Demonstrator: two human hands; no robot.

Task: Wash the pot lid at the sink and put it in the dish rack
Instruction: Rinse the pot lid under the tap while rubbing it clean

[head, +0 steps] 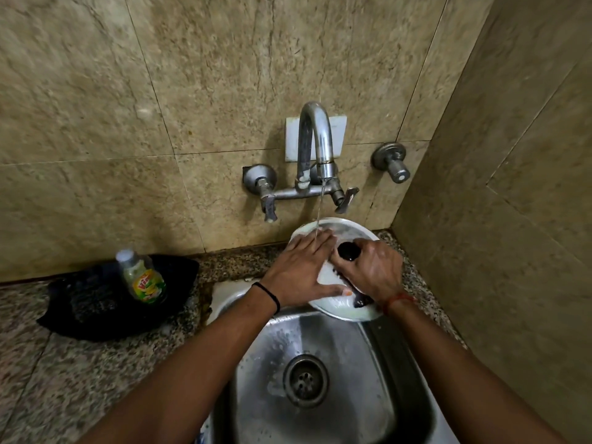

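A round steel pot lid (350, 230) with a black knob (348, 251) is held over the back of the steel sink (323, 334), under a thin stream of water from the tap (315, 139). My right hand (371, 270) grips the lid at the knob. My left hand (301, 270) lies flat on the lid's soapy surface with fingers spread, and the water falls on its fingertips. A dark piece shows at the lid's lower edge under my right hand; I cannot tell what it is.
A dish-soap bottle (144, 277) stands on a black cloth (96, 302) on the granite counter (64, 373) to the left. Tap handles (267, 200) and a wall valve (392, 161) jut from the tiled wall. A side wall closes in on the right.
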